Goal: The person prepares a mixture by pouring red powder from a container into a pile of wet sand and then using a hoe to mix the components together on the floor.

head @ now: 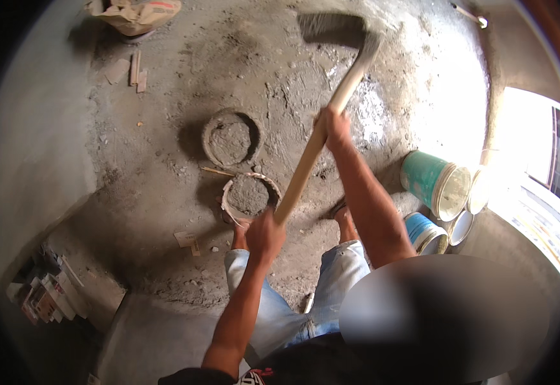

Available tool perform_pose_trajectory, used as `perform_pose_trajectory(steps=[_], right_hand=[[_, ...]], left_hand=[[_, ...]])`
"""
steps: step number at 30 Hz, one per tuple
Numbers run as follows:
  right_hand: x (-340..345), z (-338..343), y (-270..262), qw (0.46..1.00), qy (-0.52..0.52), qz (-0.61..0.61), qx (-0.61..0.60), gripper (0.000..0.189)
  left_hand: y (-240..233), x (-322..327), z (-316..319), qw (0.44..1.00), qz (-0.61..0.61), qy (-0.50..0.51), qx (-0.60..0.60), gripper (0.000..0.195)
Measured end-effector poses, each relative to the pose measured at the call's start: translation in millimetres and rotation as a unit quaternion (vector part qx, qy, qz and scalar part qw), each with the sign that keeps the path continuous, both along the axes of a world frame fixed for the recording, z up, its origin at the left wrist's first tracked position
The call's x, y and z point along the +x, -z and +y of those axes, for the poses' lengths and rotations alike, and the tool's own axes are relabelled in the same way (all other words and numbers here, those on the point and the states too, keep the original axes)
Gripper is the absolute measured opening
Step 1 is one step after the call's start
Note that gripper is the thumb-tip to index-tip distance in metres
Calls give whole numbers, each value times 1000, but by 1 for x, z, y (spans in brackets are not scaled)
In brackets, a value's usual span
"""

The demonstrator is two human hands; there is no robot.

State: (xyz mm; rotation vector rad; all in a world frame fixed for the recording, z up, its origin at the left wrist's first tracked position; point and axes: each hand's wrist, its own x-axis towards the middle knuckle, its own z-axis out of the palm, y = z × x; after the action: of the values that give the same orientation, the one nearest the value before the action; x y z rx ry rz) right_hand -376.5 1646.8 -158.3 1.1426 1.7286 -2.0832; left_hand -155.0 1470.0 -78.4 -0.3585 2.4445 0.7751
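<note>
My left hand [264,237] is closed round the lower end of the wooden handle of a hoe [309,159]. Higher on the same handle, my right hand [335,126] grips it. The hoe's wide dark blade, blurred, is at the far end of the handle, at the top of the view. Beside my left hand stands a round container of wet mortar [248,195], close to one foot. Just beyond it is a second round container [232,137], also holding mortar. Wet grey mortar [299,91] is smeared over the floor between the containers and the blade.
Several plastic buckets, one green [422,175] and one blue [419,226], lie or stand at the right. A paper sack [138,17] is at the upper left, near tile pieces [135,67]. A thin stick [217,171] lies between the containers. Walls bound both sides.
</note>
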Motion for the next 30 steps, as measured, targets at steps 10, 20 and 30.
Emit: perform_pose_trajectory(steps=[10,20,30], right_hand=[[-59,117,152,943,-193,-116,246,62],[72,139,172,976,-82,-199,27,38],[170,113,93,962,-133,-230,67,31]], left_hand=[[151,-201,184,979,143,147,21,21],[94,19,149,973,-201,108,23,31],[25,148,172,977,-215,-10,16,36]])
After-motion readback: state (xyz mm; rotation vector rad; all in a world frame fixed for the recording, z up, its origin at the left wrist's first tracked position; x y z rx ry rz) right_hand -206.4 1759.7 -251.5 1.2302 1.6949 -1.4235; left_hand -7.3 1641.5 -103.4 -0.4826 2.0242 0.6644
